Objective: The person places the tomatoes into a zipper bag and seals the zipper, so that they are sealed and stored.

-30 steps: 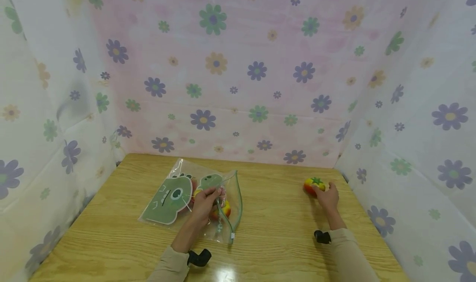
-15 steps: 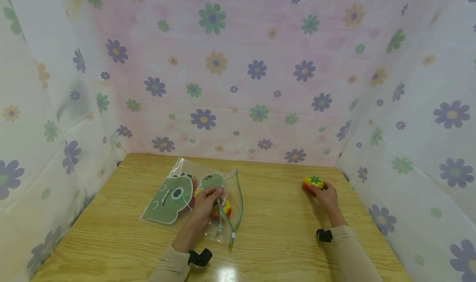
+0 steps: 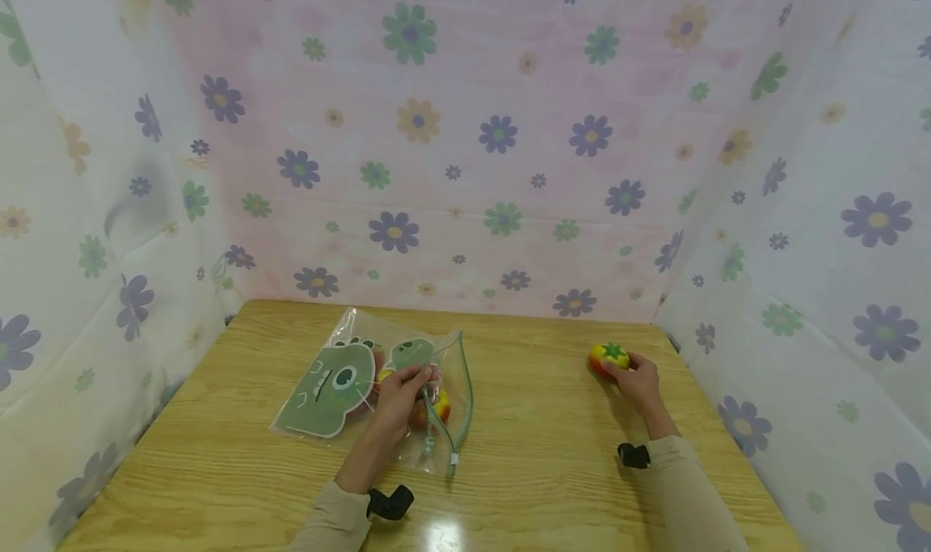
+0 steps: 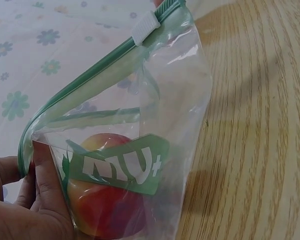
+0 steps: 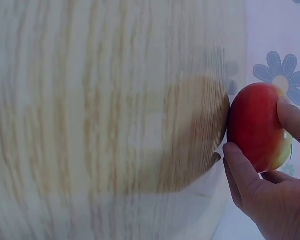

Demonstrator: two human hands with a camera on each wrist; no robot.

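Note:
In the head view, my left hand [image 3: 402,394] pinches the rim of a clear zip bag [image 3: 418,451] lying on the table. The bag has a green cartoon print, a green zip edge and a white slider [image 4: 146,27]; its mouth gapes. Inside it a red-and-yellow toy tomato [image 4: 107,210] shows behind a green label, and another yellow-red piece is partly hidden by my hand. Toward the table's right side, my right hand [image 3: 640,384] grips another toy tomato [image 3: 608,358] with a green leafy top. Thumb and fingers lie round its sides in the right wrist view.
The wood-grain table [image 3: 524,447] reaches back to a flowered cloth wall [image 3: 465,164], with similar cloth at both sides. Wide table surface lies between the bag and the right hand. A black wrist camera mount [image 3: 390,503] sits on the left sleeve.
My right fingers have come in around the toy tomato, which has shifted slightly left. The left hand and bag stay about where they were.

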